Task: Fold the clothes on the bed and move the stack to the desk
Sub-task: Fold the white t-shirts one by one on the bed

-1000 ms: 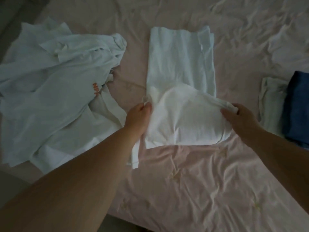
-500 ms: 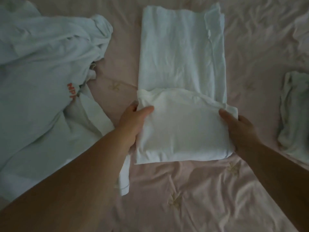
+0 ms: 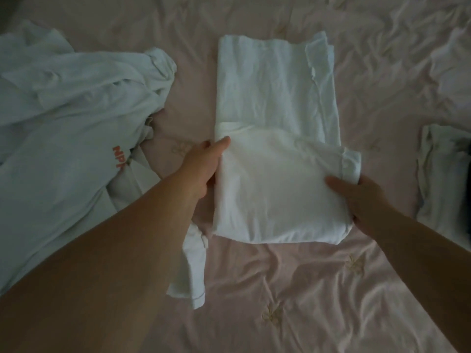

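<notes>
Both hands grip white garment [image 3: 275,174] between them: left hand [image 3: 204,164], right hand [image 3: 356,197].

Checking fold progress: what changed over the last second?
The near flap of the white garment was brought over and laid flat; left hand and right hand slid from its upper corners down its sides. Unfolded shirt and bed unchanged.

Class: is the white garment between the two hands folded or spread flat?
Partly folded: the white garment's near end is doubled over, held by left hand and right hand.
</notes>
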